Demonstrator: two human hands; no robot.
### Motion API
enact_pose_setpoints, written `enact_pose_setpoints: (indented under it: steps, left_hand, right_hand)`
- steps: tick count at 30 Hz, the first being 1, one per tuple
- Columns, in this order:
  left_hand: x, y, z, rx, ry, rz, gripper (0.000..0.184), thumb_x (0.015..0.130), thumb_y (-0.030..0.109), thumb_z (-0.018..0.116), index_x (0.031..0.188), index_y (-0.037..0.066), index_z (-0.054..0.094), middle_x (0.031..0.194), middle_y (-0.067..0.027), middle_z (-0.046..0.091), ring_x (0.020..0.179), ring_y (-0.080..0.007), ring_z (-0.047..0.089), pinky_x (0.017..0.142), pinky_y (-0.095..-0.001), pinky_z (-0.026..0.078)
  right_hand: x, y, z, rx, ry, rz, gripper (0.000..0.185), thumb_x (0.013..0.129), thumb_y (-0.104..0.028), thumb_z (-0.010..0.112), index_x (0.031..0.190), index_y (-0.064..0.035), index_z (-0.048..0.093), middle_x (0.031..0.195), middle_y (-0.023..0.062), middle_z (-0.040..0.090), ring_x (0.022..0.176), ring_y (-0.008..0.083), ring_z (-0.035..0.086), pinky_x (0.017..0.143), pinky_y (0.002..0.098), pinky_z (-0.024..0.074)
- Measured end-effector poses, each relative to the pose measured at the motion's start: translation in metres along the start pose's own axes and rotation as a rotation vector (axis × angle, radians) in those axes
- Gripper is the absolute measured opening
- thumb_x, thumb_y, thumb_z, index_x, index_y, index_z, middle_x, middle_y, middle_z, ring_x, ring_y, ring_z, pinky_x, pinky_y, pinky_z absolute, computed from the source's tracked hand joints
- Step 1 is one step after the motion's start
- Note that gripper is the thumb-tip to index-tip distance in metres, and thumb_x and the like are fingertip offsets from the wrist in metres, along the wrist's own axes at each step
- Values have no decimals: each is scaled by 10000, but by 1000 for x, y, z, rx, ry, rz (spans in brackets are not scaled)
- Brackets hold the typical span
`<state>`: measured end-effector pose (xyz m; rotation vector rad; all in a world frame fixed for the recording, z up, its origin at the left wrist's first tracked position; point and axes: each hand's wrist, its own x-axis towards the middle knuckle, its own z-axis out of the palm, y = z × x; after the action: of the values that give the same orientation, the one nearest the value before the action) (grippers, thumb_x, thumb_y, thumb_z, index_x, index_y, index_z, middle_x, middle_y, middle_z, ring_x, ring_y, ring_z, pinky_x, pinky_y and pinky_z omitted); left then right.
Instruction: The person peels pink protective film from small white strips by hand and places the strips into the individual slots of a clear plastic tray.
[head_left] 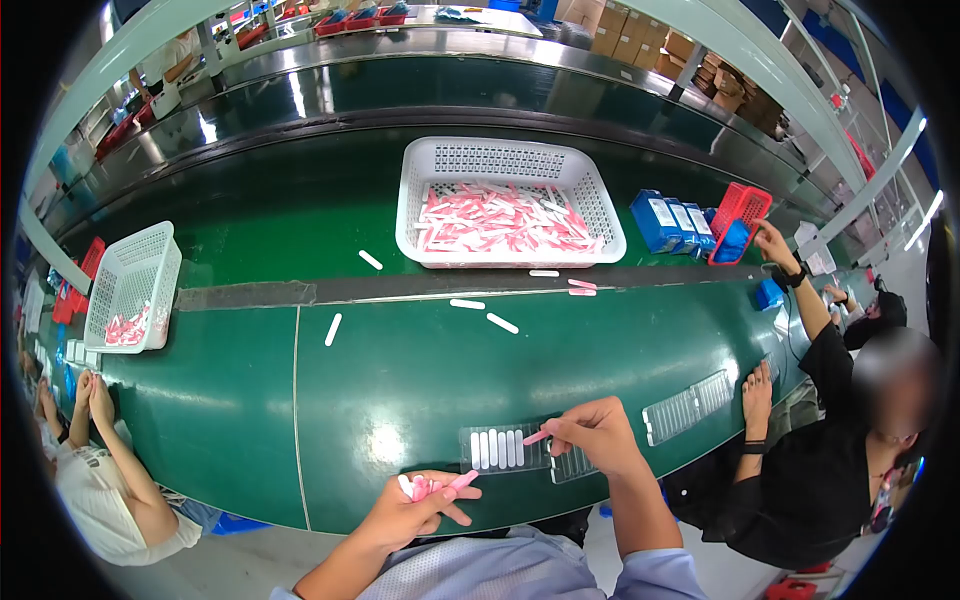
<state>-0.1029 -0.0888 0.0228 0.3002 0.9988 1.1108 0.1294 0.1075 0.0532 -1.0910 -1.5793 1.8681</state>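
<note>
My left hand [415,510] is closed around several pink and white sticks [430,487], low in the middle of the view. Between the thumb and fingers of my right hand [592,435] is one pink stick [537,437], held over the right part of a clear slotted tray [465,462]. Several white sticks [497,449] lie side by side in that tray. Another clear tray [572,466] lies under and beside my right hand, partly hidden by it.
A large white basket [408,215] of pink and white sticks stands beyond my hands. Loose sticks [503,323] lie about. Right: a clear tray [688,407], blue boxes [661,222], a red basket [741,208] and a co-worker [800,470]. Left: a white basket [165,275] and another person [120,480].
</note>
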Motion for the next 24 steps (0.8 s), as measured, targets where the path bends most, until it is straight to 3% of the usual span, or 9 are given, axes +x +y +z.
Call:
enact_pose_setpoints:
  steps: [4,7,9,11,13,14,17,22,24]
  left_hand:
    - [-4,-4,-12,13,43,-7,305,1032,99,590,1301,-43,616,1176,-203,706,813,-174,733,423,-197,302]
    - [-7,-6,-16,4,62,6,312,1028,91,593,1305,-51,608,1172,-205,705,814,-175,733,430,-200,312]
    - [-9,-6,-16,-5,58,11,311,1028,86,592,1303,-57,605,1171,-203,706,813,-176,733,432,-201,317]
    - [-10,-6,-14,-9,51,16,308,1028,85,591,1301,-58,606,1170,-203,707,812,-177,733,432,-199,318]
    - [-11,-5,-13,-12,46,17,306,1028,84,591,1298,-58,606,1170,-203,708,811,-177,734,431,-198,319]
    - [-11,-4,-12,-5,49,17,305,1029,84,590,1297,-58,607,1169,-202,708,813,-178,734,431,-197,321]
    - [-12,-3,-10,8,47,21,303,1029,86,590,1296,-57,608,1169,-201,709,815,-177,732,430,-197,324]
    - [-16,-5,-8,29,53,16,304,1029,92,592,1296,-52,610,1169,-197,710,811,-170,726,428,-200,326]
    - [-16,-8,-8,29,23,22,305,1029,97,594,1295,-51,610,1170,-193,711,806,-164,721,427,-203,326]
  right_hand:
    - [-2,-3,-2,-20,-6,17,122,911,-48,726,867,57,769,718,96,727,635,105,656,591,230,509]
    - [5,4,-8,-186,-87,-95,102,899,-65,737,889,29,772,766,77,739,689,103,662,642,251,521]
    - [13,13,-17,-361,-274,-90,89,885,-85,747,930,-12,770,817,44,752,744,95,661,691,268,526]
    - [18,15,-17,-416,-297,-146,131,853,-124,766,959,-47,770,804,44,745,704,115,644,662,272,504]
    - [20,-4,-6,-757,-263,-124,151,806,-151,781,921,-56,754,723,67,696,638,171,618,633,305,490]
    - [23,-3,-2,-755,-262,-126,151,806,-151,781,921,-56,754,723,67,696,638,171,618,633,305,490]
    - [30,-2,1,-921,-196,-254,288,765,-189,799,995,-52,693,682,83,639,634,239,609,629,360,484]
    - [43,-11,-3,-878,-372,-12,593,702,-215,846,1194,-56,556,712,69,619,712,285,635,656,396,483]
    - [48,-12,-2,-907,-413,-26,590,698,-211,852,1185,-52,559,710,64,613,686,272,623,646,388,478]
